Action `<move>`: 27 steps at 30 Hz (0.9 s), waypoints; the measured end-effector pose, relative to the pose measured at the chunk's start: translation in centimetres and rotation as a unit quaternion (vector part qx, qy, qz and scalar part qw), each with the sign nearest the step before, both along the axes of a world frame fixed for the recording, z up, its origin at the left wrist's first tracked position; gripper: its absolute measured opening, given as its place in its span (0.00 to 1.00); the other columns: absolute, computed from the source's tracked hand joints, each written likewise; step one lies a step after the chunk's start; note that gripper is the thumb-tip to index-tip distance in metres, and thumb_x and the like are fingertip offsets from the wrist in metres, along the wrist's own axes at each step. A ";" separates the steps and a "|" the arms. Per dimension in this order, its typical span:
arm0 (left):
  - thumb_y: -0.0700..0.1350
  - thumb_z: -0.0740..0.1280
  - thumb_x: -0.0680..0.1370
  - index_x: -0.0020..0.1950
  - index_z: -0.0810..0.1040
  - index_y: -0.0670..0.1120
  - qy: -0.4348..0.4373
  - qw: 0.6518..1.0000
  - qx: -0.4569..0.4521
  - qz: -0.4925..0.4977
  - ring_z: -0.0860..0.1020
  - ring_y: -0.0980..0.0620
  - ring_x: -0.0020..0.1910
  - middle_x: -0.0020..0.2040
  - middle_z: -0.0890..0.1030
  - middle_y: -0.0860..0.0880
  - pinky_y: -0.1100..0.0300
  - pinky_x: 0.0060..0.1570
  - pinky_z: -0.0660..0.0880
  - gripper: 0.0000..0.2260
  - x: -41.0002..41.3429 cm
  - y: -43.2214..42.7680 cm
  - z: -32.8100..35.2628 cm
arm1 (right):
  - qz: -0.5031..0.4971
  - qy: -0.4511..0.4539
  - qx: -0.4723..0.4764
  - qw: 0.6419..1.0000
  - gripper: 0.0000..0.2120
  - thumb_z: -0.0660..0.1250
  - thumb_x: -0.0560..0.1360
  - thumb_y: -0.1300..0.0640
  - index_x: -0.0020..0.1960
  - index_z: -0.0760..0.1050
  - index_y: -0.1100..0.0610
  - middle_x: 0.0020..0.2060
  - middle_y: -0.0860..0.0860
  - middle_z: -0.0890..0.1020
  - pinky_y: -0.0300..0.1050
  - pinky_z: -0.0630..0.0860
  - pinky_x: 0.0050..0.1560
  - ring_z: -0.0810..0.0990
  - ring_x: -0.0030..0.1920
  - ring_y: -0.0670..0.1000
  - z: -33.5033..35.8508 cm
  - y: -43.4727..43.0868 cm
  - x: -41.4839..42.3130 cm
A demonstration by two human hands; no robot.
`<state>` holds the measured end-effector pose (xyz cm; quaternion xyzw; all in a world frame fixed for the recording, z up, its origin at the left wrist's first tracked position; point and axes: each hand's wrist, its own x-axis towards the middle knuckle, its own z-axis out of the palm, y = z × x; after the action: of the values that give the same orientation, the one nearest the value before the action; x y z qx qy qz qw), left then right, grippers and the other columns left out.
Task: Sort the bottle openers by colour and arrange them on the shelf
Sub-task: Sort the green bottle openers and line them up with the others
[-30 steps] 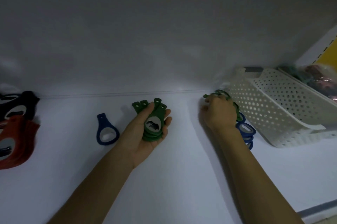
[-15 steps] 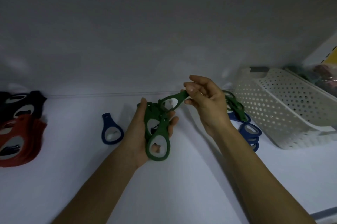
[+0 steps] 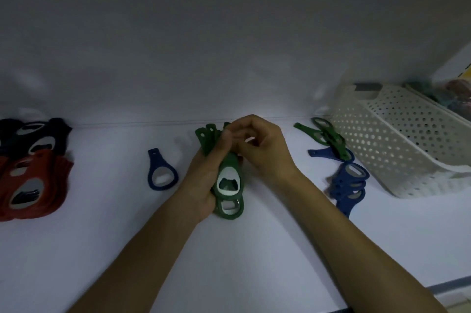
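My left hand (image 3: 204,180) grips a stack of green bottle openers (image 3: 228,198) over the middle of the white shelf (image 3: 127,249). My right hand (image 3: 262,149) pinches the top of that stack at its handle end. A single blue opener (image 3: 161,171) lies flat to the left. On the right lie more green openers (image 3: 327,138) and a heap of blue openers (image 3: 348,184). Black openers (image 3: 38,138) and red openers (image 3: 28,185) are piled at the far left.
A white perforated basket (image 3: 397,149) stands at the right against the back wall (image 3: 229,44). Behind it sits another basket (image 3: 433,98) with blurred items. The shelf's front edge (image 3: 448,287) runs along the lower right.
My right hand took a green opener from the right-hand pile, carried it left and has laid it onto the stack in my left hand, where it now pinches the top.
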<state>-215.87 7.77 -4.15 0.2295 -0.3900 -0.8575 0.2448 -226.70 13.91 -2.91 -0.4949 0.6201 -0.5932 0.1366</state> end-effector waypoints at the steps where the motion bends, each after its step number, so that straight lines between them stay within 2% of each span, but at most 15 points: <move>1: 0.50 0.71 0.64 0.60 0.76 0.42 0.011 1.000 -0.023 -0.008 0.82 0.48 0.50 0.51 0.83 0.44 0.59 0.45 0.79 0.26 0.1 0.0 0.0 | -0.027 0.038 -0.002 0.999 0.12 0.73 0.69 0.68 0.44 0.78 0.52 0.39 0.46 0.83 0.38 0.77 0.41 0.81 0.40 0.44 -0.2 -0.2 -0.1; 4: 0.39 0.70 0.65 0.57 0.76 0.41 0.039 0.997 -0.047 -0.039 0.82 0.49 0.47 0.47 0.84 0.45 0.60 0.41 0.79 0.21 0.3 0.3 0.0 | -0.045 0.006 -0.016 0.999 0.09 0.72 0.71 0.64 0.42 0.79 0.51 0.40 0.46 0.82 0.46 0.78 0.45 0.80 0.42 0.48 -0.7 -0.3 -0.3; 6: 0.38 0.69 0.65 0.58 0.76 0.39 0.033 0.998 -0.049 -0.012 0.82 0.51 0.43 0.45 0.83 0.45 0.60 0.40 0.79 0.20 0.2 0.6 0.3 | -0.071 -0.094 -0.040 0.992 0.07 0.66 0.76 0.63 0.44 0.78 0.52 0.41 0.48 0.82 0.48 0.79 0.47 0.80 0.44 0.50 -1.0 -0.4 0.2; 7: 0.38 0.70 0.65 0.56 0.77 0.40 0.028 0.998 -0.058 0.022 0.82 0.51 0.42 0.45 0.83 0.46 0.59 0.40 0.79 0.19 0.2 0.5 0.5 | -0.088 -0.181 -0.044 0.979 0.06 0.63 0.79 0.59 0.46 0.78 0.53 0.44 0.51 0.82 0.49 0.78 0.49 0.80 0.47 0.52 -0.9 -0.5 0.5; 8: 0.38 0.70 0.66 0.53 0.79 0.42 0.027 0.994 -0.076 0.069 0.82 0.52 0.43 0.44 0.84 0.47 0.59 0.41 0.79 0.16 0.2 0.2 0.8 | -0.097 -0.286 -0.033 0.953 0.07 0.61 0.80 0.53 0.48 0.77 0.54 0.48 0.55 0.81 0.50 0.78 0.52 0.80 0.50 0.55 -0.7 -0.7 0.9; 10: 0.36 0.70 0.70 0.51 0.79 0.47 0.038 0.973 -0.146 0.177 0.82 0.52 0.46 0.47 0.84 0.51 0.58 0.47 0.78 0.12 0.5 -0.3 1.7 | -0.058 -0.485 0.022 0.872 0.19 0.58 0.78 0.40 0.55 0.74 0.55 0.53 0.58 0.80 0.52 0.77 0.57 0.79 0.55 0.57 -0.4 -1.0 1.9; 12: 0.36 0.67 0.75 0.59 0.75 0.46 0.044 0.939 -0.230 0.254 0.82 0.53 0.48 0.50 0.83 0.52 0.61 0.47 0.77 0.14 0.8 -0.4 2.4 | 0.021 -0.600 0.047 0.799 0.30 0.54 0.75 0.33 0.62 0.71 0.56 0.57 0.59 0.79 0.54 0.75 0.59 0.78 0.58 0.59 -0.1 -1.2 3.3; 13: 0.37 0.67 0.75 0.62 0.72 0.45 0.037 0.923 -0.259 0.283 0.81 0.53 0.49 0.52 0.83 0.53 0.62 0.47 0.78 0.16 0.9 -0.3 2.6 | 0.052 -0.618 0.052 0.783 0.34 0.52 0.74 0.31 0.65 0.71 0.57 0.58 0.59 0.79 0.54 0.74 0.61 0.78 0.59 0.59 -0.1 -1.3 4.0; 15: 0.37 0.67 0.76 0.65 0.70 0.43 0.015 0.897 -0.302 0.322 0.81 0.54 0.50 0.52 0.82 0.53 0.64 0.48 0.77 0.18 0.7 0.2 2.3 | 0.073 -0.616 0.059 0.782 0.36 0.49 0.74 0.29 0.64 0.72 0.56 0.58 0.58 0.81 0.54 0.75 0.60 0.78 0.59 0.58 -0.2 -1.3 4.9; 17: 0.35 0.66 0.76 0.65 0.69 0.44 -0.011 0.882 -0.325 0.341 0.80 0.59 0.48 0.51 0.81 0.54 0.71 0.44 0.75 0.18 0.3 0.5 1.4 | 0.058 -0.605 0.050 0.792 0.33 0.48 0.75 0.30 0.61 0.73 0.55 0.55 0.56 0.82 0.50 0.78 0.52 0.81 0.54 0.55 0.0 -1.2 5.1; 19: 0.34 0.66 0.76 0.64 0.70 0.44 -0.030 0.886 -0.309 0.345 0.79 0.62 0.45 0.50 0.81 0.55 0.72 0.42 0.74 0.18 0.1 0.2 0.6 | 0.030 -0.566 0.045 0.823 0.30 0.49 0.77 0.33 0.59 0.74 0.54 0.49 0.53 0.83 0.44 0.81 0.41 0.83 0.47 0.50 -0.3 -1.1 5.3; 20: 0.34 0.66 0.76 0.64 0.70 0.44 -0.037 0.889 -0.298 0.346 0.79 0.62 0.45 0.49 0.80 0.56 0.72 0.43 0.74 0.18 0.1 0.1 0.2 | 0.017 -0.526 0.056 0.849 0.28 0.49 0.77 0.34 0.59 0.75 0.54 0.47 0.52 0.84 0.42 0.80 0.40 0.84 0.46 0.48 -0.6 -1.2 5.6; 23: 0.34 0.65 0.76 0.64 0.69 0.43 -0.050 0.883 -0.299 0.357 0.79 0.58 0.48 0.50 0.80 0.54 0.66 0.49 0.76 0.17 0.0 0.0 0.0 | -0.032 -0.335 0.092 0.937 0.25 0.49 0.79 0.37 0.58 0.75 0.54 0.48 0.50 0.83 0.41 0.78 0.50 0.82 0.49 0.46 -1.2 -1.8 6.9; 25: 0.33 0.64 0.77 0.64 0.68 0.43 -0.044 0.875 -0.312 0.367 0.79 0.56 0.49 0.50 0.79 0.53 0.64 0.51 0.76 0.17 0.1 -0.1 0.4 | -0.061 -0.225 0.070 0.970 0.22 0.50 0.79 0.38 0.52 0.75 0.53 0.43 0.46 0.83 0.32 0.76 0.45 0.81 0.45 0.40 -1.2 -1.8 7.5; 27: 0.33 0.64 0.77 0.64 0.68 0.45 -0.039 0.869 -0.301 0.391 0.79 0.57 0.48 0.50 0.79 0.53 0.67 0.47 0.75 0.17 0.2 -0.5 0.9 | -0.080 -0.176 0.058 0.979 0.23 0.49 0.76 0.35 0.47 0.73 0.51 0.37 0.43 0.80 0.29 0.73 0.38 0.79 0.38 0.37 -1.1 -1.7 7.4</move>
<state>-215.67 7.23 -3.29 0.3114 -0.5168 -0.5234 0.6017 -219.28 12.23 -4.03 -0.3230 0.6571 -0.6430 0.2246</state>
